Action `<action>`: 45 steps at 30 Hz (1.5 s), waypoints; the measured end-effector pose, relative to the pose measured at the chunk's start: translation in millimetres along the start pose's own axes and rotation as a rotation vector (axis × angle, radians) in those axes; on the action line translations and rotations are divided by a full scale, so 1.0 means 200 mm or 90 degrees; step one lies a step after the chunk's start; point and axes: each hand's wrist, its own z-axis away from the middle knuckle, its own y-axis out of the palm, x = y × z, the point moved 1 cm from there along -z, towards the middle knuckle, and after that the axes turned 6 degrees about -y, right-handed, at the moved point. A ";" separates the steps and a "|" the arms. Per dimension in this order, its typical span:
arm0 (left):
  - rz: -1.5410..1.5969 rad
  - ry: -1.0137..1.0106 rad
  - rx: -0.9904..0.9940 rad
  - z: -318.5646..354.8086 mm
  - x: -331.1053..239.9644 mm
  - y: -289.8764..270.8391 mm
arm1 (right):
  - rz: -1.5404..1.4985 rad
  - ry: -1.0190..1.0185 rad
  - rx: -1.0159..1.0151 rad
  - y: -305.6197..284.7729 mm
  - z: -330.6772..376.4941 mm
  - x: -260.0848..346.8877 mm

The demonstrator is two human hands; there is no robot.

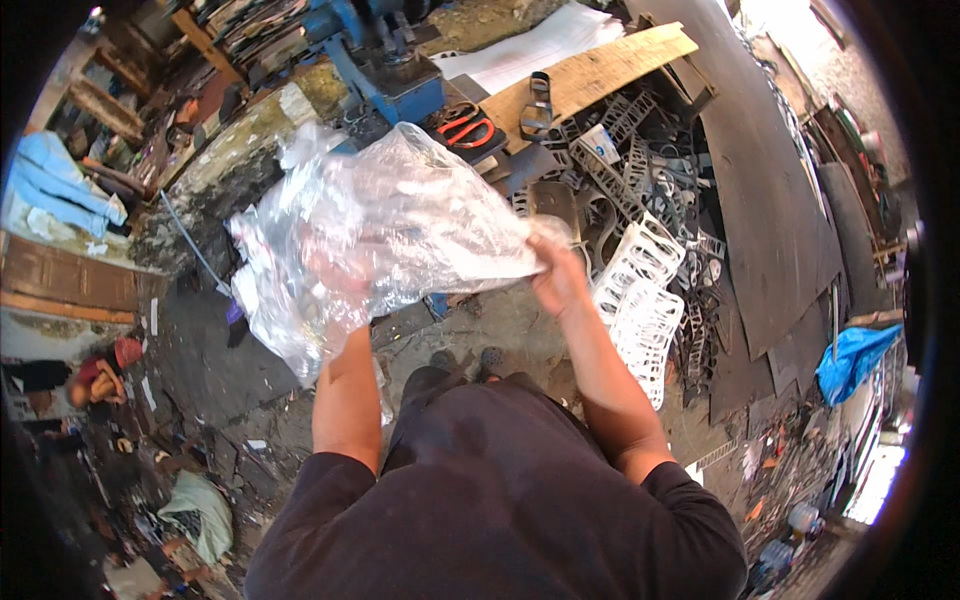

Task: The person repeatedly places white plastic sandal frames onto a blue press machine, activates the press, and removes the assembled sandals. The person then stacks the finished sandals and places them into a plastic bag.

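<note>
A large clear plastic bag (pixel 430 210), crumpled and see-through, stretches between my hands in front of me. My right hand (pixel 558 272) is closed on the bag's right end, its fingers bunched around the plastic. Through the film my left hand (pixel 340 265) shows faintly, inside or behind the bag; its fingers are blurred. Beyond the bag lie scissors with orange handles (pixel 466 126), on a dark block beside a blue metal machine (pixel 410 100). Pale cut-out sheets full of loop-shaped holes (pixel 638 310) lie right of my right hand.
A wooden board (pixel 600 75) with a dark strapped object (pixel 537 105) spans the far side. Black perforated scraps (pixel 690 190) are heaped beneath it. Large dark sheets (pixel 775 200) stand at right, near a blue plastic sheet (pixel 855 365). Another person (pixel 98 380) is at far left.
</note>
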 end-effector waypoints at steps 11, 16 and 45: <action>-0.403 0.168 0.025 0.21 -0.12 0.34 | 0.661 -0.257 0.273 0.35 0.13 0.57; -0.452 -0.017 -0.037 0.00 0.05 0.60 | 0.606 -0.176 0.434 0.46 0.24 0.47; -0.531 0.145 0.398 0.32 0.62 1.46 | 0.207 -0.431 -0.308 -0.46 0.10 1.30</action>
